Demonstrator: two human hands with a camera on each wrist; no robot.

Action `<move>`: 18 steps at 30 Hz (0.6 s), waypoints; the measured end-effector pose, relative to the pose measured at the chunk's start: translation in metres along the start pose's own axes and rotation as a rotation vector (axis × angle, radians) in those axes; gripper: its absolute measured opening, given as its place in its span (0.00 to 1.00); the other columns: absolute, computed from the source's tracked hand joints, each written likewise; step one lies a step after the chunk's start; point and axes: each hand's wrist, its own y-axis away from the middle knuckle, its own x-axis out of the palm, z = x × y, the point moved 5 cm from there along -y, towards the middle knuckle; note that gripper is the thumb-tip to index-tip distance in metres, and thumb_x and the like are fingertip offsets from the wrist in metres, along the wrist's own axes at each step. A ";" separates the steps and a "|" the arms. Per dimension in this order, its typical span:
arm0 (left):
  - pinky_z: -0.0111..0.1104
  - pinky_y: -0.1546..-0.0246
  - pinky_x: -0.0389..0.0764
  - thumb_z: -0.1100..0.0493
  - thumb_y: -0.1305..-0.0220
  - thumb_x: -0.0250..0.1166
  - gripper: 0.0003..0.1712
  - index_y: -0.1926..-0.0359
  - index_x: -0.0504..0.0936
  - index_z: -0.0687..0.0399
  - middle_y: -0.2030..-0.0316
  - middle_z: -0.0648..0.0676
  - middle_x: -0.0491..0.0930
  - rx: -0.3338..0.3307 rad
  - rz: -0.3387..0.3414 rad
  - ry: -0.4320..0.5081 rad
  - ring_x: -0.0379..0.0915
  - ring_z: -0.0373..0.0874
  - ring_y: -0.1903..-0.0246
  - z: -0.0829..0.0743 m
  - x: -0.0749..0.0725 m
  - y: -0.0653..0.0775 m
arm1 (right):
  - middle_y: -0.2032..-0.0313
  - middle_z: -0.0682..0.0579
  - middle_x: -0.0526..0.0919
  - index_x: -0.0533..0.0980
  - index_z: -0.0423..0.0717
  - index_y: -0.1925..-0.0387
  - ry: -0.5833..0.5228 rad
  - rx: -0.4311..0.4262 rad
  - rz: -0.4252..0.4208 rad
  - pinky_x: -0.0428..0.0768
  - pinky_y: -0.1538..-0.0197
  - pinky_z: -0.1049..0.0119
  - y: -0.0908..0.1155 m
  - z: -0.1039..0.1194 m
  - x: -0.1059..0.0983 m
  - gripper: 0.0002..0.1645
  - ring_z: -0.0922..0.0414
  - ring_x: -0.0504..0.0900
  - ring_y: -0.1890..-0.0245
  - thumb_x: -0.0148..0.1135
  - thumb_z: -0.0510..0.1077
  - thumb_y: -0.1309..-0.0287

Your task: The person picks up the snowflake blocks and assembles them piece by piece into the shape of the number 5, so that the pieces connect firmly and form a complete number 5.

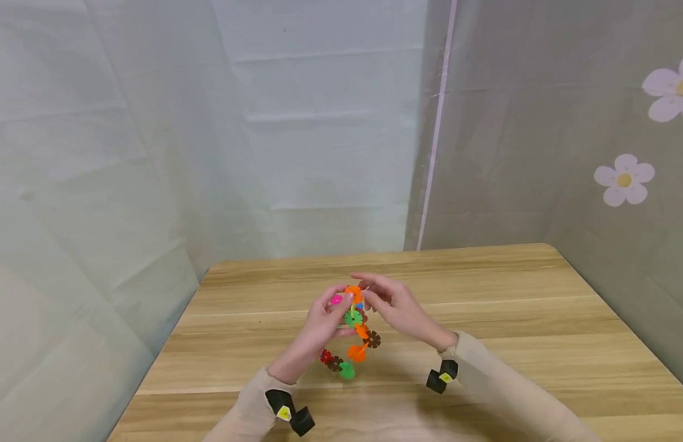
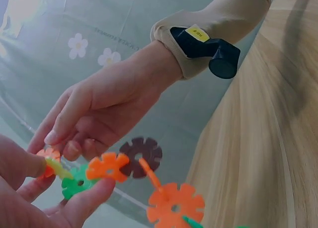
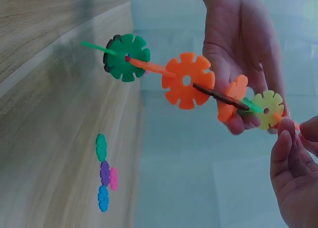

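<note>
A chain of slotted plastic snowflake discs (image 1: 358,353) in orange, green, brown, red and other colours hangs in a curve above the table. My left hand (image 1: 321,319) pinches its upper end, thumb beside an orange disc (image 1: 353,293). In the left wrist view, the left hand's thumb meets a yellow disc (image 2: 58,168); a green disc (image 2: 79,182) lies close to its fingers. My right hand (image 1: 399,308) is beside that orange end, index finger stretched out and the other fingers loosely bent. In the right wrist view its fingertips overlap the orange disc's edge, so contact is unclear.
The wooden table (image 1: 485,288) stretches beneath both hands, with pale curtains (image 1: 324,123) behind it. Green, purple, pink and blue discs (image 3: 103,173) appear lower in the right wrist view; whether they join the chain is unclear. Each sleeve carries a black wrist device (image 1: 442,377).
</note>
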 end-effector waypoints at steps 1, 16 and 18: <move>0.45 0.59 0.85 0.48 0.28 0.55 0.27 0.35 0.67 0.56 0.65 0.52 0.77 0.005 -0.012 0.000 0.79 0.38 0.70 0.000 -0.001 0.000 | 0.62 0.46 0.80 0.72 0.46 0.38 -0.005 0.011 -0.006 0.71 0.78 0.72 0.000 -0.002 0.000 0.20 0.63 0.74 0.74 0.50 0.39 0.29; 0.40 0.56 0.85 0.53 0.27 0.53 0.21 0.40 0.73 0.61 0.63 0.51 0.81 0.009 -0.080 0.065 0.78 0.37 0.71 0.001 -0.011 0.003 | 0.60 0.46 0.82 0.78 0.45 0.48 -0.027 0.134 -0.046 0.65 0.80 0.72 0.009 -0.039 -0.015 0.15 0.59 0.75 0.71 0.48 0.37 0.29; 0.41 0.56 0.84 0.53 0.26 0.53 0.21 0.41 0.73 0.61 0.63 0.51 0.82 0.009 -0.067 0.080 0.81 0.38 0.69 0.002 -0.011 0.002 | 0.59 0.46 0.82 0.78 0.45 0.48 -0.026 0.150 -0.039 0.65 0.80 0.72 0.009 -0.041 -0.016 0.15 0.60 0.74 0.72 0.47 0.37 0.29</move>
